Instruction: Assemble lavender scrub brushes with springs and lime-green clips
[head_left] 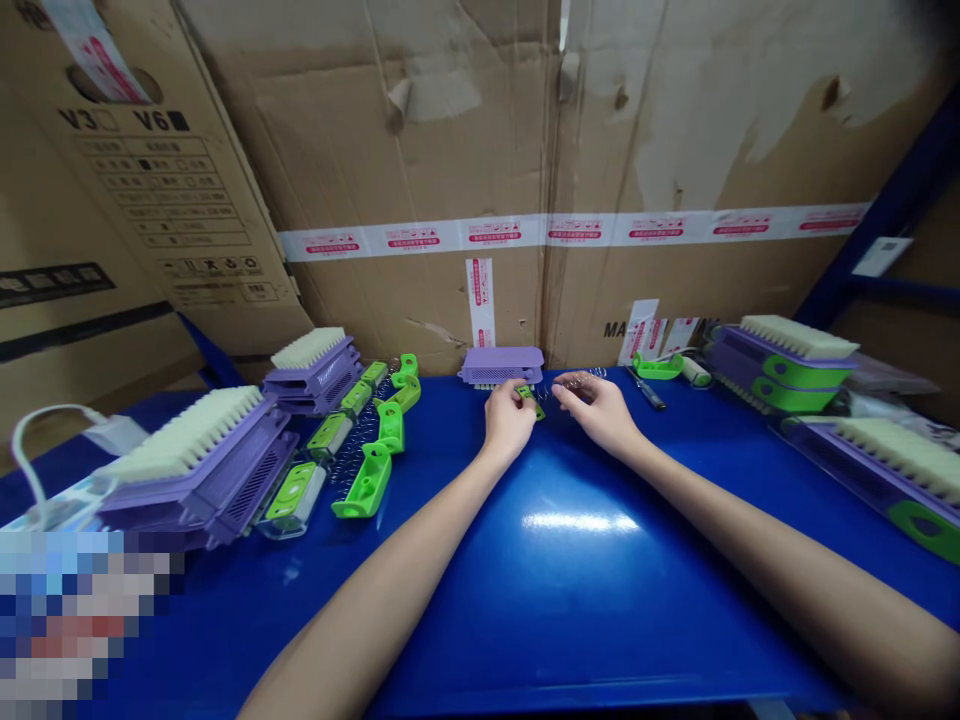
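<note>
My left hand point(508, 418) is closed on a small green part point(531, 403) above the blue table. Just to its right, my right hand point(602, 408) pinches a thin metal coil spring point(586, 378), whose near end reaches towards the green part. Whether spring and part touch, I cannot tell. Right behind my hands lies a purple brush body point(502, 364) with its bristles facing down. Beyond my right hand are a loose bright green piece point(658, 367) and a screwdriver-like tool point(646, 388).
Purple brush bodies point(202, 475) with pale bristles are stacked at left. Beside them run rows of green-and-clear parts point(294, 497), springs point(352, 455) and green pieces point(366, 485). Brushes with green ends point(802, 380) stand at right. A cardboard wall point(420, 300) closes off the blue table point(525, 620).
</note>
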